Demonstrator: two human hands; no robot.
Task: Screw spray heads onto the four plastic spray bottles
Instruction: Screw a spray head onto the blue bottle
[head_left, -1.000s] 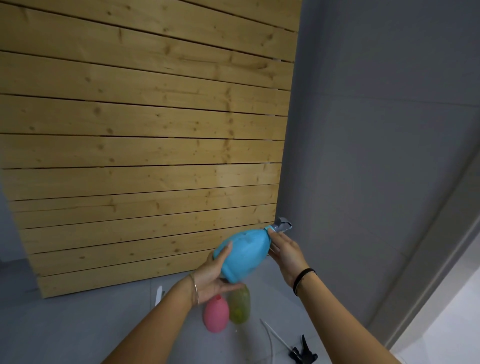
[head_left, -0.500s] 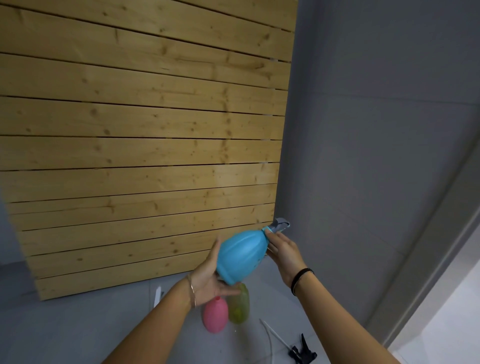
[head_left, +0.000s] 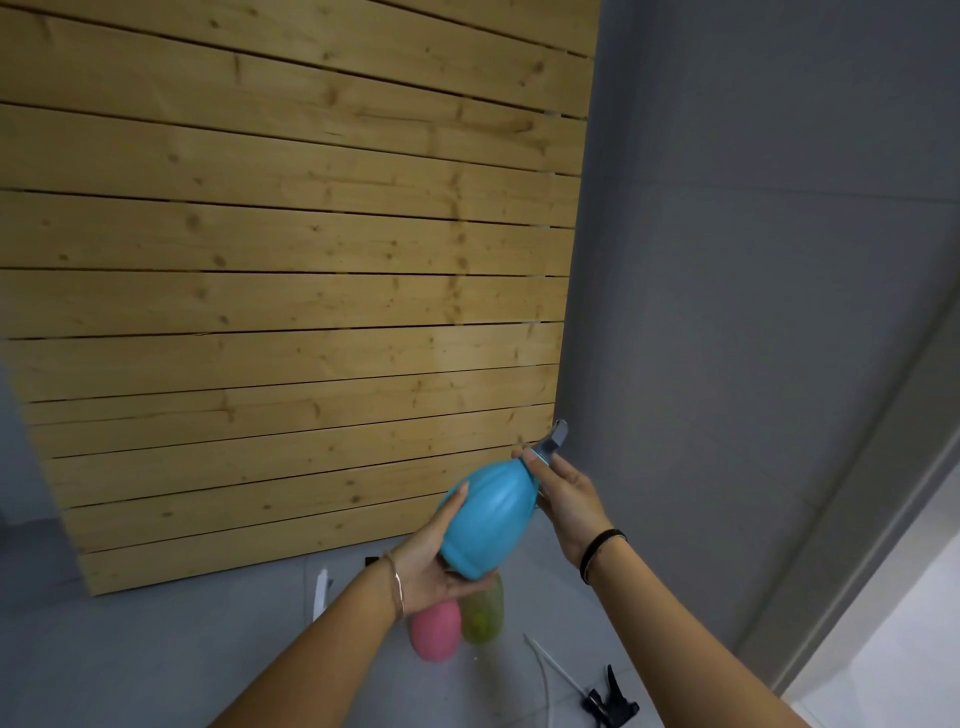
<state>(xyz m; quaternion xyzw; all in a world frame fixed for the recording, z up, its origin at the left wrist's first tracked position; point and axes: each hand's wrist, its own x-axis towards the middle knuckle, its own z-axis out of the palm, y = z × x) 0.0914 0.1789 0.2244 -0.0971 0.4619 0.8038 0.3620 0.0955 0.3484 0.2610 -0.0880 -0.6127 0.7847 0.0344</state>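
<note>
Blue bottle (head_left: 488, 519): spray head (head_left: 554, 440) turned since earlier, trigger now upward; left hand (head_left: 431, 564) grips base, right hand (head_left: 569, 499) pinches its collar; contents unseen

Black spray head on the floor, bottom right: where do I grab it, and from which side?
Take the black spray head by its chunky body, from above, probably with the right hand, now busy at the grey spray head on the blue bottle. It lies flat on the floor; its thin white tube, trailing up-left, looks too bendy to hold.
</note>
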